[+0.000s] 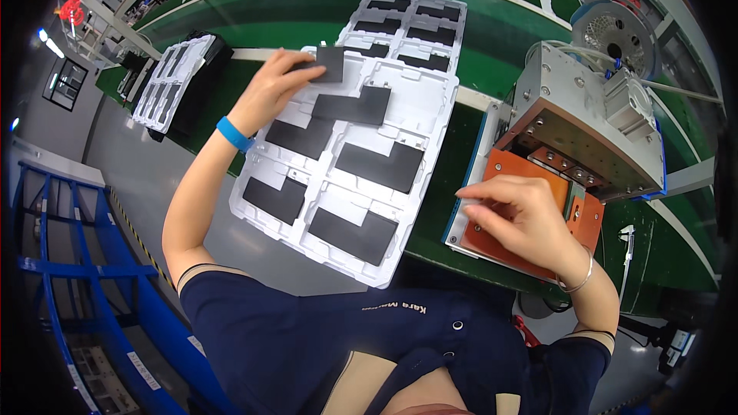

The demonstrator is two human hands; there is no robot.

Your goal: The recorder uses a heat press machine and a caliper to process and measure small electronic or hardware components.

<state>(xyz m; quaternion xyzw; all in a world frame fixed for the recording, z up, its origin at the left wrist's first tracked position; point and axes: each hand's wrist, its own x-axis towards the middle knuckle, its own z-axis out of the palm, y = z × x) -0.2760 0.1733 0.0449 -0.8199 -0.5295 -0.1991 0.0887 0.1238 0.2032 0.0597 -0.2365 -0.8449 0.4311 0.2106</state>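
Note:
My left hand (278, 86), with a blue band on its wrist, is closed on a flat black L-shaped piece (331, 63) over the far left corner of a white moulded tray (307, 182). Another black piece (361, 106) lies askew across the tray's dividers, just below that hand. Several similar black pieces (380, 165) rest in the tray's pockets. Over the orange plate (480, 235) of a metal press, my right hand (530, 219) has thumb and fingertips drawn together near the plate's left edge. Whatever they may pinch is too small to make out.
The metal press (580, 111) stands on the green bench at the right, with calipers (627, 246) beside it. A second white tray (407, 23) of black pieces lies beyond the first. Another tray stack (173, 77) stands far left, above a blue rack (92, 269).

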